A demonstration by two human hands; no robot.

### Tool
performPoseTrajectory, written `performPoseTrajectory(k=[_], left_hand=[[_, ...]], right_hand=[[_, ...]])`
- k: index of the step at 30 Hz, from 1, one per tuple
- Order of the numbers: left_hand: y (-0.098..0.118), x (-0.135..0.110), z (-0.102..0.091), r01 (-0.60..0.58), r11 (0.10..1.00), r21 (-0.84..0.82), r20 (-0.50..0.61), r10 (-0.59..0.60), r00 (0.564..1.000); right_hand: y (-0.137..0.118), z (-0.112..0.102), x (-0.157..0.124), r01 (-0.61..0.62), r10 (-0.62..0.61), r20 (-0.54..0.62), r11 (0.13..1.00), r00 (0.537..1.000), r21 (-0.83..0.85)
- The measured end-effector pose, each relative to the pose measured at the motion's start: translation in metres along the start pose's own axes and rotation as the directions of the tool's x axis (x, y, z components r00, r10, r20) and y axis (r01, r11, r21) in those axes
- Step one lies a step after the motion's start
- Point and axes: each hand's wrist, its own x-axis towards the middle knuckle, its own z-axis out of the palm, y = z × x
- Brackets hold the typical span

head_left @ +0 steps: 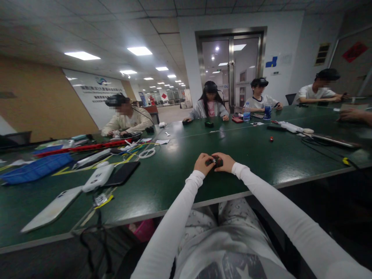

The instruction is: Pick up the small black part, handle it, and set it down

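Both forearms, in white sleeves, reach over the near part of the dark green table (pixel 174 186). Between my hands is a small black object (pixel 217 162) with a pale, metal-looking bit in its middle; its kind is too small to make out. My left hand (pixel 202 164) pinches its left end, fingers curled. On the other end my right hand (pixel 227 162) is closed, thumb and fingers meeting around it. The fingers hide much of the object. Whether it is one piece or two pieces touching, I cannot tell.
To the left lie a blue tray (pixel 37 168), a white phone (pixel 52 209), a black tablet-like slab (pixel 123 173) and tangled cables (pixel 147 153). A small red item (pixel 271 139) and a white power strip (pixel 290 127) sit rightward. Several people wearing headsets sit around the table.
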Motion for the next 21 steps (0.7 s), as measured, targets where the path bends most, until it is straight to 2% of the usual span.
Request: performPoseTrajectory(k=[3, 7, 16, 21], left_hand=[[0.0017, -0.0006, -0.0011, 0.015, 0.999, -0.040, -0.023, -0.016, 1.000], [0.0022, -0.0006, -0.0019, 0.018, 0.998, -0.064, -0.040, -0.020, 0.999], [0.0021, -0.0004, -0.0010, -0.017, 0.998, -0.066, -0.033, 0.015, 0.999], [0.0035, -0.0004, -0.0022, -0.035, 0.996, -0.077, -0.025, 0.033, 0.999]], right_hand=[[-0.0033, -0.0007, -0.0004, 0.019, -0.019, -0.016, 1.000, 1.000, -0.012], [-0.0038, -0.0006, -0.0007, -0.016, 0.016, -0.017, 1.000, 1.000, -0.004], [-0.0040, -0.0003, -0.0011, 0.009, -0.009, 0.027, 1.000, 1.000, -0.011], [-0.0021, -0.0010, -0.0010, -0.021, 0.021, 0.045, 1.000, 0.999, -0.013]])
